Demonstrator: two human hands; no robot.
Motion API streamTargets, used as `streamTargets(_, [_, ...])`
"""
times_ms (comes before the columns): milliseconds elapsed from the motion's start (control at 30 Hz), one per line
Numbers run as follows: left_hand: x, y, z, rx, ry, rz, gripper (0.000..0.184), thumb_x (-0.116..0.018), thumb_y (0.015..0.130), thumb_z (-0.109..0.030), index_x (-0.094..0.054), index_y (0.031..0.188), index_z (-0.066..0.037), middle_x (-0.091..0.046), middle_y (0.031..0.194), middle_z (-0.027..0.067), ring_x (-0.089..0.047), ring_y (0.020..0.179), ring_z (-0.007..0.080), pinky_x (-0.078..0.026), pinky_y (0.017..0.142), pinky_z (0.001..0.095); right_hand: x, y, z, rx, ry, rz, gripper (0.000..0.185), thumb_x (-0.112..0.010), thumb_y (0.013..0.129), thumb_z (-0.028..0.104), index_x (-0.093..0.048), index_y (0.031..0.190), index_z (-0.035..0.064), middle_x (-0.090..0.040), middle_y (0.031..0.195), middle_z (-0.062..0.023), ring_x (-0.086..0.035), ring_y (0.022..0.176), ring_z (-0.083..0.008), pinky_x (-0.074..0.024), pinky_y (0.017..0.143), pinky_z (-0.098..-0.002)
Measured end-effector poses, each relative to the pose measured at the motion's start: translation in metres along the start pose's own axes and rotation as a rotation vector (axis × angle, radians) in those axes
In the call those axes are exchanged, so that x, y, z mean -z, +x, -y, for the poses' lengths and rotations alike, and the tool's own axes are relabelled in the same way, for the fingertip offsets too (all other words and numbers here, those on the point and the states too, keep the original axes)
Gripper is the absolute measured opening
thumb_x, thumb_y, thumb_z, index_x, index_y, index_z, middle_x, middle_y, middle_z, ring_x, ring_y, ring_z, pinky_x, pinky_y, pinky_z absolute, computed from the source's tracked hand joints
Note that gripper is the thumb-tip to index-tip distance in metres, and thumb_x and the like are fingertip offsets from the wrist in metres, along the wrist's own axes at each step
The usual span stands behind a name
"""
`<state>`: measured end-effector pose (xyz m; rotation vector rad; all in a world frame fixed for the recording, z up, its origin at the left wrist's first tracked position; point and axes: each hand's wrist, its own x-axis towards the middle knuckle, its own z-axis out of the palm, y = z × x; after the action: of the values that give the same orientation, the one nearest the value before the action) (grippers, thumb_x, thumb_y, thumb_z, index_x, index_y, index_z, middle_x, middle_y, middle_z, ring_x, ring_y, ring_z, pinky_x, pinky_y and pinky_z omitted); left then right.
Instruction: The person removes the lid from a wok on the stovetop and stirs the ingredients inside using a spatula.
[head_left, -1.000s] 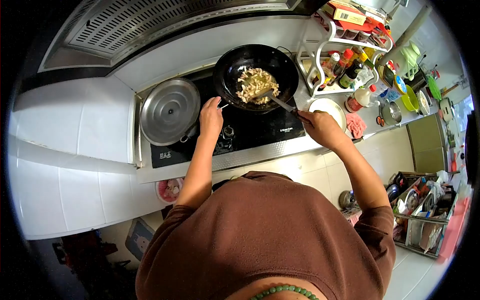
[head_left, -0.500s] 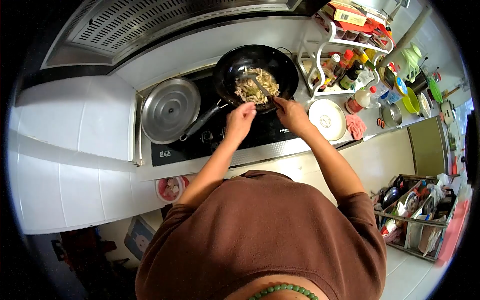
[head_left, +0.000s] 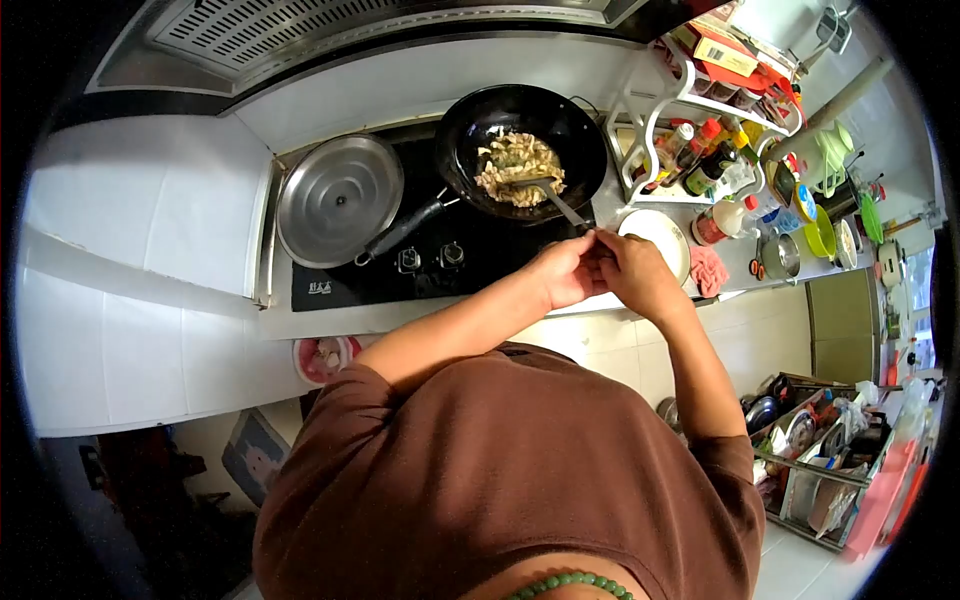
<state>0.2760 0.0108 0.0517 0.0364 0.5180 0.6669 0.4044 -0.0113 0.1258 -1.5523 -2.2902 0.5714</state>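
Note:
A black wok (head_left: 455, 150) on the cooktop holds chopped, cooked-looking pieces of food (head_left: 520, 160). A metal spatula (head_left: 566, 206) rests with its blade in the food, its handle slanting down toward me. My right hand (head_left: 640, 272) is closed around the handle's end, just below the wok's rim. Against its fingers lies my left hand (head_left: 566, 272), its fingers bent and pressed together; whether they also grip the handle is hidden. A white plate (head_left: 655, 232) sits just beyond my right hand.
A large metal lid (head_left: 340, 200) lies on the left of the black cooktop (head_left: 350, 285). The wok's long handle (head_left: 405, 230) points toward it. On the right stand a white rack (head_left: 635, 150) with bottles, a pink cloth (head_left: 709, 270) and a metal bowl (head_left: 780, 256).
My left hand has moved right and down to meet my right hand. The right hand has drawn back toward me, and the spatula blade now lies lower in the wok.

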Motion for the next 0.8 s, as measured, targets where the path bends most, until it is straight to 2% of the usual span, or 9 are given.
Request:
streamTargets(133, [0.001,0.011,0.011,-0.006,-0.003,-0.014,0.027,-0.041,0.095,-0.031,-0.058,0.1,-0.01,-0.063,0.098,0.0047,-0.059,0.091,0.02,-0.048,0.086,0.0397,0.01,-0.002,0.003,-0.029,-0.094,0.096,0.03,-0.05,0.076,0.007,-0.058,0.104,0.0003,-0.062,0.083,-0.0245,-0.059,0.08,-0.0402,-0.0469,0.072,-0.0444])
streamTargets(233, [0.013,0.027,0.008,-0.044,-0.015,-0.083,0.026,-0.041,0.096,-0.03,-0.057,0.101,-0.01,-0.063,0.099,0.0036,-0.059,0.091,0.0193,-0.048,0.085,0.0381,-0.016,0.008,-0.009,-0.096,-0.065,0.068,0.021,-0.054,0.076,0.011,-0.058,0.094,0.0011,-0.061,0.085,-0.0259,-0.059,0.079,-0.0414,-0.0482,0.071,-0.0466])
streamTargets(367, [0.029,0.04,-0.009,-0.132,-0.013,-0.102,0.028,-0.037,0.097,-0.032,-0.055,0.104,-0.011,-0.061,0.103,0.003,-0.058,0.094,0.0191,-0.047,0.085,0.0375,-0.05,0.025,-0.026,-0.004,-0.035,-0.137,0.032,-0.051,0.079,0.011,-0.058,0.108,0.0008,-0.061,0.084,-0.0273,-0.06,0.078,-0.0417,-0.0484,0.07,-0.0469])
streamTargets(400, [0.029,0.042,-0.015,-0.137,-0.005,-0.106,0.029,-0.036,0.097,-0.032,-0.055,0.104,-0.011,-0.061,0.103,0.003,-0.057,0.094,0.0192,-0.047,0.085,0.0375,-0.05,0.029,-0.023,-0.05,-0.027,-0.123,0.037,-0.05,0.08,0.011,-0.056,0.114,-0.0002,-0.06,0.085,-0.0289,-0.059,0.078,-0.0426,-0.0484,0.071,-0.0469])
streamTargets(533, [0.024,0.047,-0.035,-0.21,0.03,-0.114,0.029,-0.035,0.097,-0.033,-0.056,0.101,-0.012,-0.062,0.1,0.0027,-0.058,0.093,0.0196,-0.048,0.084,0.0373,-0.045,0.047,-0.015,-0.008,0.011,-0.253,0.037,-0.051,0.076,0.008,-0.057,0.111,-0.0015,-0.06,0.086,-0.0286,-0.059,0.081,-0.0416,-0.0477,0.075,-0.0447])
streamTargets(700, [0.018,0.052,-0.066,-0.221,0.051,-0.22,0.031,-0.037,0.096,-0.037,-0.056,0.101,-0.013,-0.062,0.1,0.003,-0.058,0.094,0.0191,-0.048,0.083,0.0379,-0.056,0.082,-0.021,-0.033,-0.007,-0.217,0.038,-0.05,0.078,0.012,-0.056,0.114,0.001,-0.06,0.09,-0.0284,-0.059,0.085,-0.0419,-0.047,0.077,-0.0468])
streamTargets(800, [0.036,0.063,-0.074,-0.198,0.02,-0.215,0.027,-0.04,0.095,-0.032,-0.057,0.099,-0.011,-0.063,0.098,0.0039,-0.06,0.091,0.0197,-0.05,0.081,0.0391,-0.065,0.094,-0.021,-0.067,-0.025,-0.158,0.035,-0.05,0.077,0.011,-0.058,0.11,0.0008,-0.061,0.091,-0.0274,-0.059,0.086,-0.0413,-0.0471,0.078,-0.0466])
